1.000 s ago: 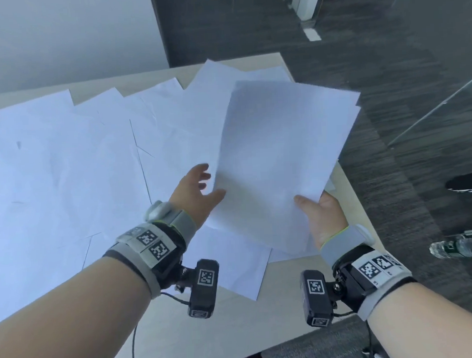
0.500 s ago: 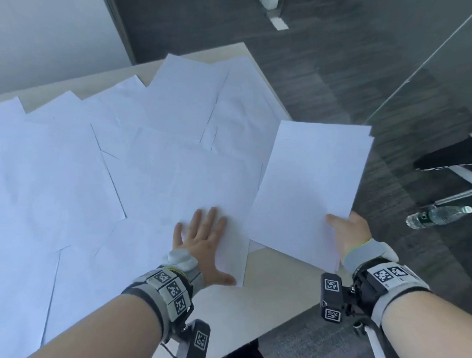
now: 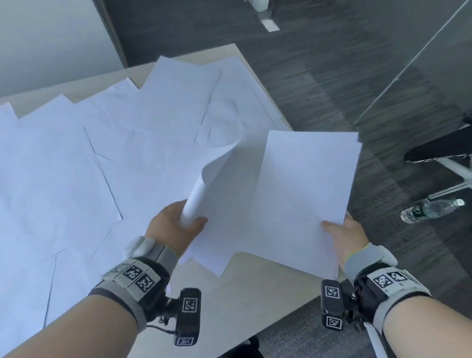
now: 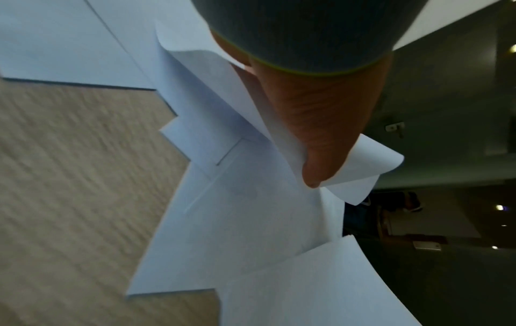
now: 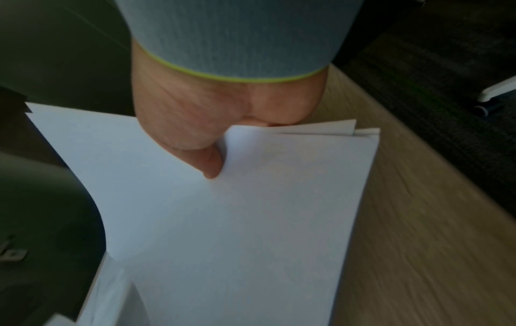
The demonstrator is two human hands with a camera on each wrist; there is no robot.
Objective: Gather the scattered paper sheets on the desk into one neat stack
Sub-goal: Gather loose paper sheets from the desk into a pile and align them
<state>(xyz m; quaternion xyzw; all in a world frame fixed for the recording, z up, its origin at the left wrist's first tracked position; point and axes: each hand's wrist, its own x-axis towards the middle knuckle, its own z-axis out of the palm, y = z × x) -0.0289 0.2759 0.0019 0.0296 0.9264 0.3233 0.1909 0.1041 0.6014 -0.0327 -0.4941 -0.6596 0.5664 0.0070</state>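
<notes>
Head view: we see whole worktop [image 3: 252, 295], loose sheets [image 3: 65, 171] overlapping across left and centre of frame. Our left hand [image 3: 174, 226] grips curled sheet [image 3: 210, 180] at centre, its edge rolled into tube. Our right hand [image 3: 344, 233] pinches small stack [image 3: 307, 197] at lower corner, right of centre. Water bottle [image 3: 430, 209] lies on floor at right edge.

Left wrist view alone shows thumb over curl. Right wrist view alone shows stack's staggered corners, several plies. All paper plain white, unprinted.
</notes>
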